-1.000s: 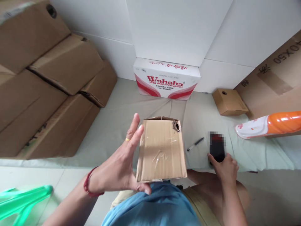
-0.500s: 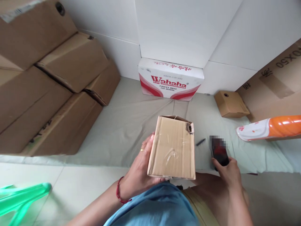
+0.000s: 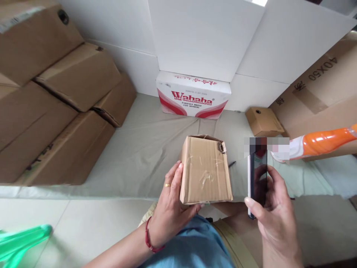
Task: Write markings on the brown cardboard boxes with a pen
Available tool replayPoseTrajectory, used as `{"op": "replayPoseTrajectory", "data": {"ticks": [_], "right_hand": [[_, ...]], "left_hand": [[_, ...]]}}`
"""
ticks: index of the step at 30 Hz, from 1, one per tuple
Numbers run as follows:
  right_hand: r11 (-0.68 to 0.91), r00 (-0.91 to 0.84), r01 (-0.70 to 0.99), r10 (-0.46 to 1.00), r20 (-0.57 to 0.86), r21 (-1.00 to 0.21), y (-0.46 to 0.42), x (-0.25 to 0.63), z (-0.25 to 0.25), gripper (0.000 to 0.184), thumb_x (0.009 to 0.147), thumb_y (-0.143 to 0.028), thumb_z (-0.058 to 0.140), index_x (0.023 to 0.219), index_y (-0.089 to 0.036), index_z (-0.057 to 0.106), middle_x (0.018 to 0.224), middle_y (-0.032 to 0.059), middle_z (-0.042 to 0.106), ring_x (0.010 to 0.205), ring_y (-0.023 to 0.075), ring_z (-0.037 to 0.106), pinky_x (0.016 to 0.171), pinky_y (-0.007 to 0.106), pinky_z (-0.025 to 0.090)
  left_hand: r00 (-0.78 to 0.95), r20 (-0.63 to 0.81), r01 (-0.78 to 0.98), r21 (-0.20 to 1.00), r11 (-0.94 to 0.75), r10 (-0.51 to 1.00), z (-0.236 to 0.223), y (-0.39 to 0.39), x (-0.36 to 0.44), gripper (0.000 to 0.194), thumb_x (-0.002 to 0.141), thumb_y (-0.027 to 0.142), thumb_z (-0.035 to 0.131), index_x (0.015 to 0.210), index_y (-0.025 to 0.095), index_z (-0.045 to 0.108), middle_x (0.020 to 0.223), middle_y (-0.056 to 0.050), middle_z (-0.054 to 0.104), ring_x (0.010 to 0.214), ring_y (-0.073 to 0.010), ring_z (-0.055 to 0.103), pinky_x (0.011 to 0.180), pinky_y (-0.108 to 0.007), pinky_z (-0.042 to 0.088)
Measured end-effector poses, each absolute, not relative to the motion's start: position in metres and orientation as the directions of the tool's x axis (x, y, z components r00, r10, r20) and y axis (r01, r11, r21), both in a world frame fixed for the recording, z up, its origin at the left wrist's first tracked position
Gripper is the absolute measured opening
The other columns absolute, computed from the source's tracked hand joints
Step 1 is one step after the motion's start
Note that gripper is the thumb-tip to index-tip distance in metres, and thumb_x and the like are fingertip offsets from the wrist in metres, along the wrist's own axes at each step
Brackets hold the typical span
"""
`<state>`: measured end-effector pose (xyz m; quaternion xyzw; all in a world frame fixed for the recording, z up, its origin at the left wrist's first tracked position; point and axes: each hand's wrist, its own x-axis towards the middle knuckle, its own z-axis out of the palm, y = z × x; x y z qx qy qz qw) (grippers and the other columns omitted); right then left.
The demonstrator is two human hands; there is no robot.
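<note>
My left hand (image 3: 170, 208) grips a small taped cardboard box (image 3: 205, 169) from its left side and underneath, holding it up over my lap. The box has a torn top right corner. My right hand (image 3: 275, 216) holds a dark phone (image 3: 258, 178) upright, to the right of the box, thumb on its left edge. A black pen (image 3: 232, 163) lies on the grey-green sheet (image 3: 145, 149) just behind the box, mostly hidden by it.
Large cardboard boxes (image 3: 50, 104) are stacked at the left. A white and red Wahaha carton (image 3: 192, 95) stands against the white wall. A small brown box (image 3: 263, 121), a big 40X50 carton (image 3: 320, 85) and an orange and white bottle (image 3: 320, 143) lie at right. A green plastic object (image 3: 19, 243) lies at lower left.
My right hand has lifted the phone off the sheet and raised it upright beside the box. My left hand went from fingers spread to gripping the box and has shifted it slightly right.
</note>
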<state>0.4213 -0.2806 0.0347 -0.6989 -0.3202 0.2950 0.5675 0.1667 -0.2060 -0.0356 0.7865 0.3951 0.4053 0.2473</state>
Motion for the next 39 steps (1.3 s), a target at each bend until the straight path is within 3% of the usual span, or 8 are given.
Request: {"op": "replayPoseTrajectory", "data": {"ticks": [5,9,14,21,25,29,34,39], "right_hand": [[-0.185,0.606,0.354,0.792,0.074,-0.917,-0.284,0.392,0.042,0.099,0.077,-0.052,0.093,0.163,-0.027,0.05,0.154,0.016,0.064,0.136,0.0364,0.067,0.109,0.05,0.06],[-0.28,0.623,0.454,0.779,0.076,-0.846,-0.287,0.382,0.039,0.102,0.079,-0.063,0.088,0.165,-0.025,0.049,0.152,0.0178,0.068,0.134,0.0409,0.07,0.112,0.06,0.059],[-0.198,0.541,0.528,0.828,0.147,-0.826,-0.285,0.376,0.047,0.097,0.082,-0.056,0.088,0.163,-0.019,0.049,0.129,0.0166,0.079,0.096,0.0308,0.083,0.082,0.042,0.071],[-0.149,0.518,0.611,0.818,0.25,-0.778,-0.279,0.364,0.059,0.088,0.083,-0.052,0.087,0.157,-0.016,0.054,0.123,0.0151,0.08,0.093,0.0299,0.083,0.082,0.041,0.071],[-0.173,0.55,0.507,0.82,0.162,-0.844,-0.283,0.369,0.056,0.098,0.081,-0.053,0.089,0.163,-0.019,0.049,0.125,0.0149,0.079,0.092,0.0292,0.081,0.08,0.041,0.069],[-0.26,0.646,0.396,0.76,0.066,-0.881,-0.284,0.408,0.041,0.111,0.078,-0.06,0.089,0.17,-0.021,0.04,0.13,0.0157,0.077,0.093,0.0293,0.078,0.081,0.043,0.065],[-0.628,0.809,0.408,0.585,-0.056,-0.662,-0.281,0.485,-0.007,0.11,0.063,-0.07,0.088,0.157,-0.022,0.056,0.112,0.0101,0.079,0.095,0.0335,0.075,0.09,0.048,0.058],[-0.779,0.826,0.419,0.54,-0.16,-0.465,-0.288,0.525,-0.068,0.096,0.062,-0.072,0.078,0.138,-0.015,0.065,0.109,0.0157,0.077,0.097,0.0376,0.072,0.085,0.048,0.057]], "left_hand": [[0.369,0.443,0.482,0.66,-0.576,0.817,-0.035,-0.211,0.168,0.105,0.099,0.03,0.075,0.18,0.02,0.008,0.168,-0.026,0.043,0.16,-0.0409,0.042,0.121,-0.06,0.053],[0.356,0.461,0.524,0.621,-0.582,0.813,-0.037,-0.216,0.171,0.103,0.1,0.025,0.072,0.18,0.018,0.008,0.167,-0.027,0.043,0.16,-0.0417,0.043,0.121,-0.06,0.054],[0.353,0.486,0.514,0.613,-0.6,0.799,-0.036,-0.218,0.172,0.1,0.101,0.023,0.07,0.18,0.018,0.009,0.164,-0.028,0.047,0.158,-0.0419,0.045,0.118,-0.06,0.056],[0.345,0.49,0.493,0.631,-0.599,0.8,-0.042,-0.218,0.171,0.099,0.101,0.025,0.071,0.18,0.02,0.012,0.165,-0.027,0.047,0.159,-0.0413,0.044,0.118,-0.06,0.056],[0.345,0.48,0.485,0.644,-0.591,0.807,-0.044,-0.217,0.167,0.101,0.101,0.033,0.075,0.18,0.02,0.013,0.165,-0.027,0.047,0.158,-0.0416,0.044,0.119,-0.06,0.055],[0.381,0.476,0.404,0.685,-0.606,0.792,-0.047,-0.216,0.151,0.106,0.101,0.062,0.07,0.18,0.019,0.013,0.165,-0.028,0.046,0.157,-0.0433,0.044,0.118,-0.061,0.056],[0.326,0.428,0.195,0.842,-0.503,0.843,-0.061,-0.216,0.127,0.073,0.114,0.056,0.042,0.178,0.026,0.025,0.167,-0.022,0.044,0.156,-0.0366,0.046,0.108,-0.05,0.065],[0.001,0.193,0.09,0.977,-0.192,0.981,-0.083,-0.186,0.116,0.042,0.114,0.039,0.046,0.153,0.03,0.056,0.152,-0.014,0.057,0.144,-0.0286,0.06,0.109,-0.047,0.064]]}}
